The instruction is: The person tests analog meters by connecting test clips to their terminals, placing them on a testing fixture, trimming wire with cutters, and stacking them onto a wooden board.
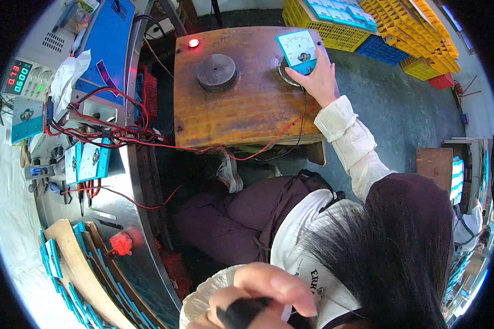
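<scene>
My right hand (319,78) grips a panel meter (302,46) with a white dial face and teal lower part, thumb and fingers at its right and lower edges. It tilts over a round metal disc (288,75), mostly hidden beneath it, at the right of a wooden stand (247,115). Red and black wires run near that disc. My left hand (258,296) is close in the foreground at the lower edge, fingers curled, with a black band or wrap on it. What it holds, if anything, is hidden.
Another thick round disc (216,72) sits on the stand beside a glowing red light (194,43). At left, a metal bench (121,192) carries a power supply (24,77), tangled wires (110,129) and more meters (88,159). Yellow crates (318,33) stand far right.
</scene>
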`<state>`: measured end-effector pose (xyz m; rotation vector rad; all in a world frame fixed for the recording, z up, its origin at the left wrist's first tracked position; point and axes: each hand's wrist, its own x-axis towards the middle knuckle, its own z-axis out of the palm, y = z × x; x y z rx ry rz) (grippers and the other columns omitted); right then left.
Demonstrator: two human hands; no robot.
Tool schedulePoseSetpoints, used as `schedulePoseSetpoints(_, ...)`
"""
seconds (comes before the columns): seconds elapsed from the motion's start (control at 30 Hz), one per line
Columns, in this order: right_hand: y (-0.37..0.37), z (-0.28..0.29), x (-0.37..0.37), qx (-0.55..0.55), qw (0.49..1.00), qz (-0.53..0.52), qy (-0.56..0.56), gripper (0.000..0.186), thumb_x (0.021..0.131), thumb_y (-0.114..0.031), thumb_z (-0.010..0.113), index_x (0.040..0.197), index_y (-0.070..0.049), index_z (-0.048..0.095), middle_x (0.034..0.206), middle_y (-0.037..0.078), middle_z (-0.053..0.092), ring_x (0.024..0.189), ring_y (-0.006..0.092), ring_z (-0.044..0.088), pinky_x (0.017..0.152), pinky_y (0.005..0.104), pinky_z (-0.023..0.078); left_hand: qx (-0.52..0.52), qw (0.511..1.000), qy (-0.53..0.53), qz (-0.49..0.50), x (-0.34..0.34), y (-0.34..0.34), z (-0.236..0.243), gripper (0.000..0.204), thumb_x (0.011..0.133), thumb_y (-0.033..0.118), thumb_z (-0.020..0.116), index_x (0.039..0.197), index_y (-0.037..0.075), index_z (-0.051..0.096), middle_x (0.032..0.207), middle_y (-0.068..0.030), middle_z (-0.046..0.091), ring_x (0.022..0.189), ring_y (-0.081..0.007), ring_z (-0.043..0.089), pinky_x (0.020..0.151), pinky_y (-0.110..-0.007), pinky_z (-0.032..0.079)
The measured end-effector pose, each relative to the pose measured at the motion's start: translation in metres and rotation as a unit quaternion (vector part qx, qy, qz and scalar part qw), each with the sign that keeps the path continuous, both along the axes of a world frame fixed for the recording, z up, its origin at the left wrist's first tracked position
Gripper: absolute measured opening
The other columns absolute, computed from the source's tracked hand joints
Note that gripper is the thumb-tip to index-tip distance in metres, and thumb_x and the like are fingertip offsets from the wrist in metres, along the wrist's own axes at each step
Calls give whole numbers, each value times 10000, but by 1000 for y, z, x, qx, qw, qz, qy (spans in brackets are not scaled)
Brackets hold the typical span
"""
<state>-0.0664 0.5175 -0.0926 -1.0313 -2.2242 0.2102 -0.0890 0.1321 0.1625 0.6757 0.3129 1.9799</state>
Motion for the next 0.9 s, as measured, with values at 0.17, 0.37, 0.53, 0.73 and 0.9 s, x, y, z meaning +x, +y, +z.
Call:
schedulePoseSetpoints(0.17, -9, 5, -12, -15, 1000, 21, 9, 1083, 625, -617, 765, 1368, 73, 384, 1300, 227, 540, 1227, 354, 503, 1094, 603, 227, 4, 997, -8, 78, 2, -22, -44, 501, 965, 572, 407, 1050, 209, 742, 1594, -81, 127, 1462, -341, 48, 1156, -512, 173)
schedulePoseSetpoints(0.37, -16, 33, -9, -41, 996, 68, 40, 876, 626, -486, 826, 1268, 8, 490, 1191, 208, 594, 1089, 371, 577, 983, 519, 393, -131, 971, -85, 181, 8, -43, -110, 697, 996, 582, 235, 1387, 51, 463, 1463, -180, 403, 1319, -308, 402, 1032, -437, 337)
schedulePoseSetpoints(0.53, -23, 28, -13, -54, 992, 98, 64, 709, 663, -383, 850, 1175, 11, 558, 1121, 207, 637, 1011, 364, 633, 891, 435, 489, -318, 891, -128, 297, 38, -90, -179, 511, 1009, 371, 427, 1383, 23, 435, 1342, -183, 535, 1119, -242, 564, 926, -359, 450)
schedulePoseSetpoints(0.73, -54, 16, -21, -8, 987, 152, 53, 795, 648, -386, 874, 1218, 56, 541, 1133, 235, 624, 1047, 356, 606, 932, 417, 465, -474, 701, 1, 533, 67, -89, -173, 393, 932, 4, 546, 1317, -59, 498, 1170, -150, 650, 1005, -123, 605, 919, -248, 449)
schedulePoseSetpoints(0.9, -240, 41, -20, -235, 842, 479, 84, 1027, 614, -260, 905, 1401, 51, 323, 1343, 201, 449, 1234, 301, 458, 1051, 407, 362, -622, 560, 152, 526, 73, -77, -164, 444, 932, 44, 572, 1362, -24, 487, 1121, -128, 664, 888, -122, 619, 793, -248, 485)
